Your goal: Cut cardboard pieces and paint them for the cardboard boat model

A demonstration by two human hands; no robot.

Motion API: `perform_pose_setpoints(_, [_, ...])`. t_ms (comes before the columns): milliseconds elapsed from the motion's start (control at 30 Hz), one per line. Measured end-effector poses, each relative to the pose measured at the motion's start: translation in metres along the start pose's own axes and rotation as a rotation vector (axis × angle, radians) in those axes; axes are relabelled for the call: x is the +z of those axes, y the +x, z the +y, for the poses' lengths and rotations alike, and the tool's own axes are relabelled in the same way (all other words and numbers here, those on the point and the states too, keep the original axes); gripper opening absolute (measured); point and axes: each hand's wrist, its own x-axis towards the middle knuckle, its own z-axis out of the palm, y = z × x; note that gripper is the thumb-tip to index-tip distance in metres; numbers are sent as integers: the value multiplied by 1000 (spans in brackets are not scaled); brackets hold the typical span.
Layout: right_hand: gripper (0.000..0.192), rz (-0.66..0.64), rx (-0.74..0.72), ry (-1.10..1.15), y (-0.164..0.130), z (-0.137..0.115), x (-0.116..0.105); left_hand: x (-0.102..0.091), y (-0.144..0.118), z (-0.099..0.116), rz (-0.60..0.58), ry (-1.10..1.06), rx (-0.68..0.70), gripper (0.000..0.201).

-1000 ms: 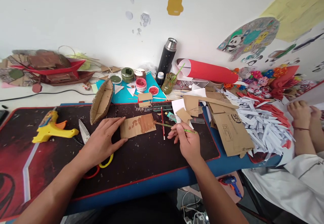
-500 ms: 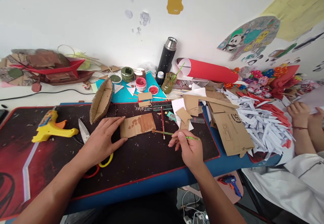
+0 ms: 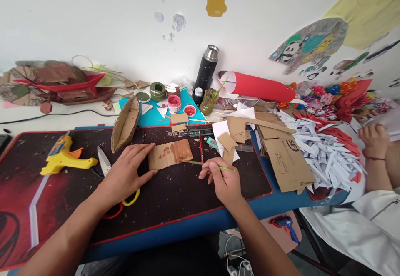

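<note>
- Cardboard (image 3: 167,155) is being pressed by wide-spread left fingers (image 3: 144,152)
- Brush (image 3: 228,168) is being pinched by right fingers (image 3: 216,172)
- Red paint (image 3: 173,100) is being held in pot (image 3: 174,108) near bench's (image 3: 56,123) far edge

The widest bare stretch of the dark mat (image 3: 175,199) runs from in front of the cardboard strip (image 3: 167,155) to the near edge of the counter (image 3: 175,231), with room for a pass between the left grip (image 3: 127,170) and the right grip (image 3: 222,179). On the left, the scissors (image 3: 104,162) and glue gun (image 3: 64,157) obstruct, while the brush (image 3: 194,162) bars the strip's right side. Behind, the cardboard hull (image 3: 125,125), paint pots (image 3: 174,104) and black flask (image 3: 205,71) make a broken barrier, and a folded carton (image 3: 286,165) crowds the right.
</note>
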Motion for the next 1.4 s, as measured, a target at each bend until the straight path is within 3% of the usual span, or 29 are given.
perform_pose_setpoints(300, [41,125,29,7,-4,6,-15,-1,1,2,-17,-14,-26,74])
perform_pose_setpoints(500, [44,48,31,52,-1,5,1,-2,1,2,-26,-18,-46,73])
perform_pose_setpoints(633, [44,83,82,86,1,9,-7,-1,0,2,-12,-13,-28,72])
perform_pose_setpoints(767, [42,40,115,132,-3,10,-17,-1,0,2,-14,-14,-24,72])
perform_pose_setpoints(1067, [49,20,100,141,-2,8,-9,-2,1,3,-28,-7,-43,73])
perform_pose_setpoints(1400, [47,63,198,229,1,14,-18,-2,1,2,-16,-12,-13,71])
